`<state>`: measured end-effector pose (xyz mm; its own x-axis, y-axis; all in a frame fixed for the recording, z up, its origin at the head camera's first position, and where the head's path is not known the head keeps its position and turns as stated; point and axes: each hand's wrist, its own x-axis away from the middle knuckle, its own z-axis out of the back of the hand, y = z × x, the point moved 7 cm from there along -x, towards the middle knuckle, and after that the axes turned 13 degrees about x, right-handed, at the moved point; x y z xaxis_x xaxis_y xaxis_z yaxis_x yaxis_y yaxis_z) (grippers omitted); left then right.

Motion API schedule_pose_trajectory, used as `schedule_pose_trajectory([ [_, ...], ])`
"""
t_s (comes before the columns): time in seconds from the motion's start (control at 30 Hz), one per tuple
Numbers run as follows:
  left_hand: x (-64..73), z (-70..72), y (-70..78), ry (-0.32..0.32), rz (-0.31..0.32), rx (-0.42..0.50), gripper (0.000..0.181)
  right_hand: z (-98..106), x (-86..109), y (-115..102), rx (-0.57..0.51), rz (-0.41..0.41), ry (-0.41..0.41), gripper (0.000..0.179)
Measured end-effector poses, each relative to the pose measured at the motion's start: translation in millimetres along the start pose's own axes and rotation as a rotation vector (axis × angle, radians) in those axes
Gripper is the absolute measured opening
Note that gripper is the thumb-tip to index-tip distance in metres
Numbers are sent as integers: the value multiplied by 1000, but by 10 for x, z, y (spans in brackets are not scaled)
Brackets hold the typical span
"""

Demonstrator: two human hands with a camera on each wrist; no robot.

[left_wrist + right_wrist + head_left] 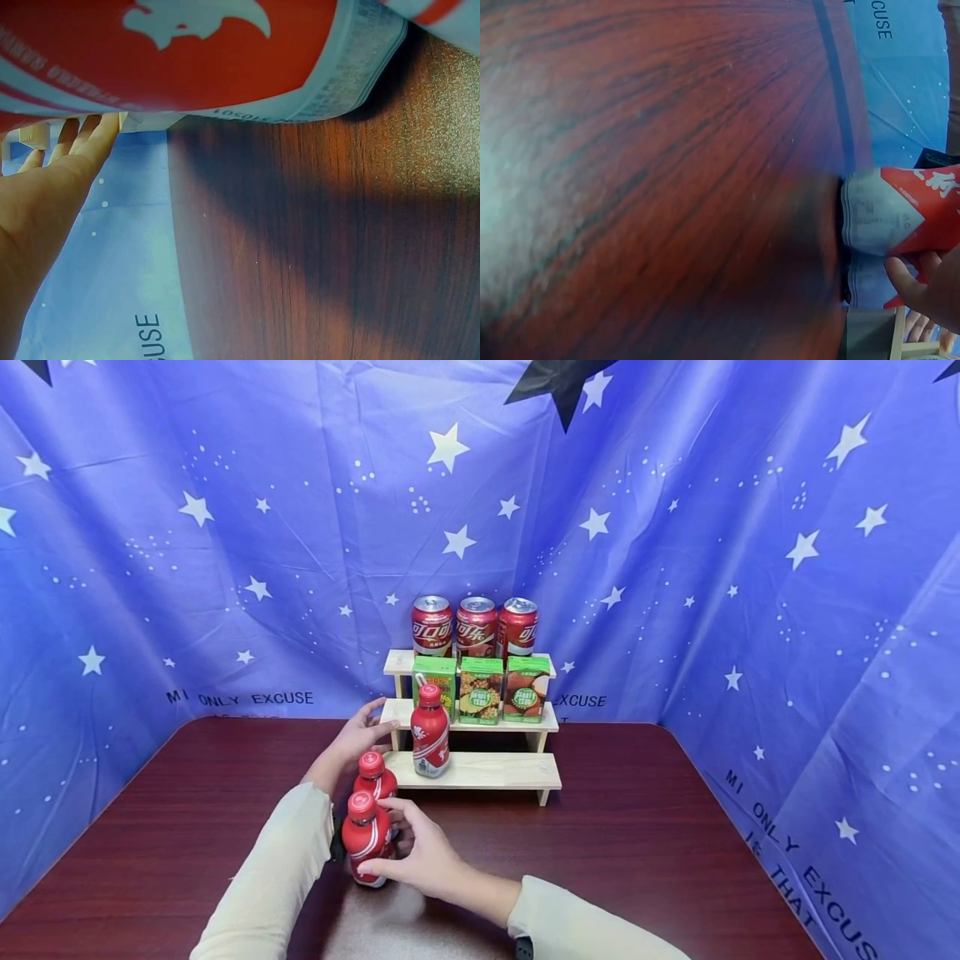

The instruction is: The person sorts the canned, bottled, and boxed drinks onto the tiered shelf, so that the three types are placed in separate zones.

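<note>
My right hand [429, 857] holds the nearer red drink bottle [363, 841] between thumb and fingers; it stands upright on the table. Just behind it is a second red bottle [374, 782], partly hidden. At the left end of the wooden three-step rack [502, 770], my left hand [352, 742] touches the middle step with outstretched fingers. A third red bottle [431, 739] stands on the left of the lowest step. In the left wrist view a bottle [225, 67] looms close above the hand. The right wrist view shows the thumb [904, 281] against the held bottle [900, 214].
Three red cola cans [476, 628] line the top step. On the middle step are three green juice cartons [481, 692], the left one partly behind the third bottle. A blue star-printed cloth [637, 568] hangs behind and beside the dark wooden table [637, 852].
</note>
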<state>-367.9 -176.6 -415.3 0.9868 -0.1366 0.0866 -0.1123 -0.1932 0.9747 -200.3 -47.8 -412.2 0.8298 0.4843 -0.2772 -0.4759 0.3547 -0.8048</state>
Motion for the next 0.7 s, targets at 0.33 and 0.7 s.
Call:
schedule_pose_trajectory([
  [0.33,32,-16,11,-11,1,-11,70,-89,15,-28,76,42,146,73],
  [0.7,40,-25,21,-16,4,-37,71,-71,29,-51,117,77,193,68],
])
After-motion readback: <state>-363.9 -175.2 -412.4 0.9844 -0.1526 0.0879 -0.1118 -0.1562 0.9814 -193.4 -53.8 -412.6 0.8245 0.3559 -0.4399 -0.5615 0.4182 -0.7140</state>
